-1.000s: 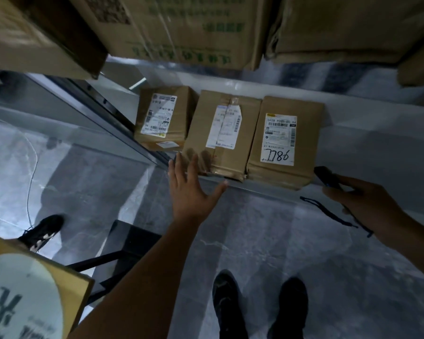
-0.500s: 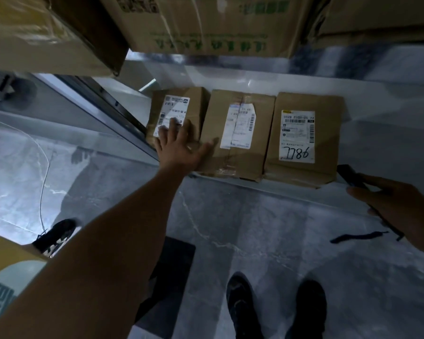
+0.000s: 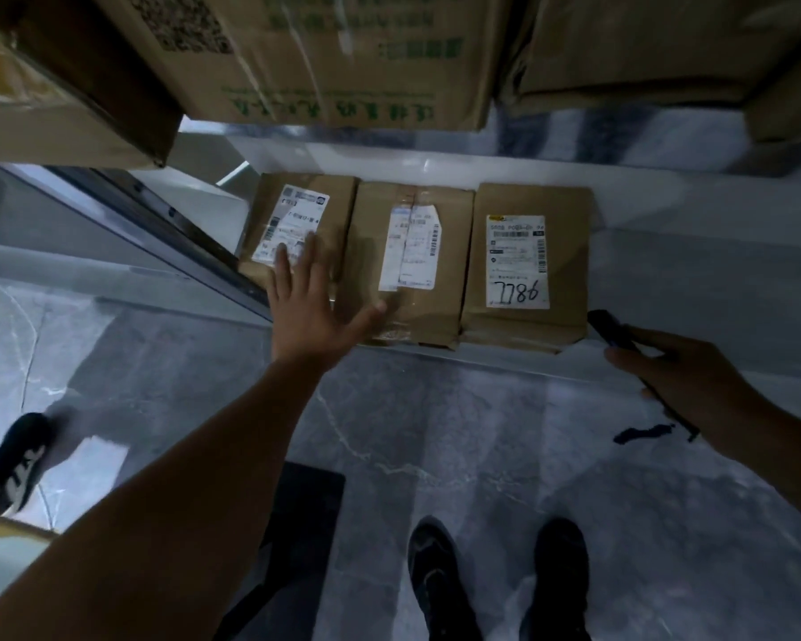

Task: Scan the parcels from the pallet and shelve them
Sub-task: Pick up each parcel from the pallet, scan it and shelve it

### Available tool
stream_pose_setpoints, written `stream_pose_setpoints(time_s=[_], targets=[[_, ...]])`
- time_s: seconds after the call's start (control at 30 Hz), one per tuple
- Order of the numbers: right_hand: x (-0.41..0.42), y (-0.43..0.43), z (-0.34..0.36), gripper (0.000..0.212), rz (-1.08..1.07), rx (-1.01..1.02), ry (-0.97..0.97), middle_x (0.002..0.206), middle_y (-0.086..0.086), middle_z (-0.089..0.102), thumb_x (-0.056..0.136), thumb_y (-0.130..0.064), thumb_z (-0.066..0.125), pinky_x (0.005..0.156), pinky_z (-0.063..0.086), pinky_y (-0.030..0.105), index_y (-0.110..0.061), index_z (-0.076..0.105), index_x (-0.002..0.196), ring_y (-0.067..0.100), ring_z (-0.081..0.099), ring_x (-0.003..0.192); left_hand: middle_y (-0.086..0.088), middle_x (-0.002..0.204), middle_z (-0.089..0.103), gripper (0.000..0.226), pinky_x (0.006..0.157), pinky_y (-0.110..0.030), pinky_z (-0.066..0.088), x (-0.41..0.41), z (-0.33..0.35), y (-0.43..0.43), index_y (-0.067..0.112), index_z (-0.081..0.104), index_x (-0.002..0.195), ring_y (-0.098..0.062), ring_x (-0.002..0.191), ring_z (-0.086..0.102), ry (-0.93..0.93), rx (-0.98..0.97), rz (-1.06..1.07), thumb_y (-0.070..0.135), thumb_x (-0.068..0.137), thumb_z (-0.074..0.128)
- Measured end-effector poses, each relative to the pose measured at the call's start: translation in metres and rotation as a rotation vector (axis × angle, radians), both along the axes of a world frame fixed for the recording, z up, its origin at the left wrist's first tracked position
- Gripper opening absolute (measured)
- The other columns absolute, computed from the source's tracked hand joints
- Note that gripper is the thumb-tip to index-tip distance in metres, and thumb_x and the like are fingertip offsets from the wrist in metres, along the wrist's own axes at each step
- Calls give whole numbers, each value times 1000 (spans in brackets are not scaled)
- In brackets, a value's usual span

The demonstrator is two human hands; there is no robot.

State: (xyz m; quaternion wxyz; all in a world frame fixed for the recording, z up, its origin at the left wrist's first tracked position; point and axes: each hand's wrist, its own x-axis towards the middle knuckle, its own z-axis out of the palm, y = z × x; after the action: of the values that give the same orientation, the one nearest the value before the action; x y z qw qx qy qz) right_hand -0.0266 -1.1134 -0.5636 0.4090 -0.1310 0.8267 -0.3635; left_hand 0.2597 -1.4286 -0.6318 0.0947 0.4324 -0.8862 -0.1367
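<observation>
Three brown parcels with white labels lie side by side on a low white shelf (image 3: pixel 667 270). My left hand (image 3: pixel 308 307) is spread flat, fingers on the near end of the left parcel (image 3: pixel 329 210), thumb reaching onto the middle parcel (image 3: pixel 371 252). The right parcel (image 3: pixel 569 242) carries a label with a handwritten number. To its right, my right hand (image 3: pixel 685 386) grips a black handheld scanner (image 3: pixel 613 330) whose dark strap (image 3: pixel 643 432) hangs below it.
Large cardboard cartons (image 3: pixel 343 57) sit on the shelf above and overhang the parcels. A dark frame rail (image 3: pixel 167 229) runs diagonally at the left. My two black shoes (image 3: pixel 495 580) stand on grey marbled floor. Another person's shoe (image 3: pixel 17 460) is at the far left.
My left hand reached forward from the shelf edge onto the left parcel, then slid back slightly toward its near end. My right hand with the scanner stayed beside the right parcel.
</observation>
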Motion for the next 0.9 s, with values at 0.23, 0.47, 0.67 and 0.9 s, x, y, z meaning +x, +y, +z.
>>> stream_pose_setpoints(time_s=[0.23,0.47,0.67,0.9], targets=[[-2,-5,-12,42,-10,-30,-16,106,-12,68,84,-41,77,89,51,31,-40,65,124,8,64,93,0,172,4,120,124,-61,-3,-39,-8,22,36,11,162,-33,157,-6,-211,29,-346,84,67,67],[-7,-1,-22,44,-29,-68,-23,80,-15,65,87,-29,76,66,42,19,-27,67,130,-1,57,69,-1,172,5,130,123,-57,-6,-39,-2,21,38,8,162,-35,157,-5,-225,37,-312,77,59,79],[20,31,26,47,-45,-16,-25,110,8,73,86,-31,77,89,57,44,-21,66,131,27,69,96,-3,172,9,130,125,-57,-1,-31,55,60,32,13,162,-35,157,-3,-203,126,-281,78,60,78],[51,83,125,51,-40,-41,83,126,0,68,90,-36,72,96,53,37,-25,59,138,17,65,108,-6,170,17,122,124,-60,17,-32,145,136,26,27,160,-36,156,10,18,280,-278,92,63,60]])
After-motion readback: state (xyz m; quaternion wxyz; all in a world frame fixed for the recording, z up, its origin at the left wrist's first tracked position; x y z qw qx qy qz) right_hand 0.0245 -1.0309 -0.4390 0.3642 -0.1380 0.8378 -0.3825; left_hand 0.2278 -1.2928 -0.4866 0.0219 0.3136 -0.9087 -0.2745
